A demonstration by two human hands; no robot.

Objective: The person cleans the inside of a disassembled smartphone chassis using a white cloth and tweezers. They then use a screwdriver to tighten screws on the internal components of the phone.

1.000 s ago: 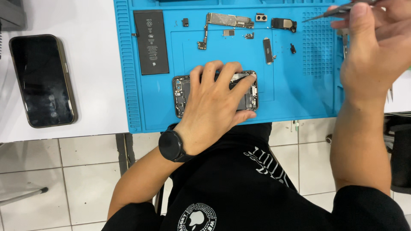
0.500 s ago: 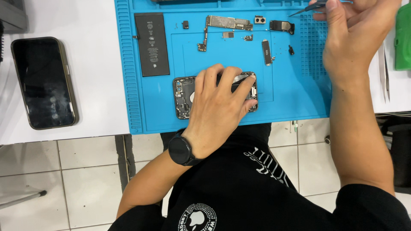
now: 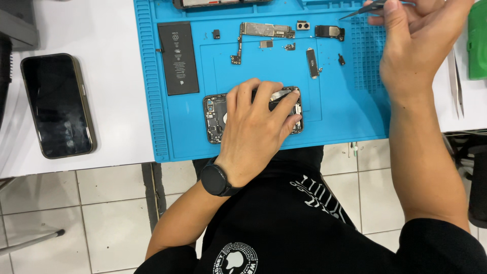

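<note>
The opened phone shell lies at the middle of our blue mat on the bench, pinned flat under our left hand, fingers spread across it. At two o'clock our right hand pinches tweezers. At eleven o'clock lies the black battery; at nine, a whole phone.

Your left hand lies on the opened phone on the mat; battery behind-left, second phone further left, off the mat.
</note>
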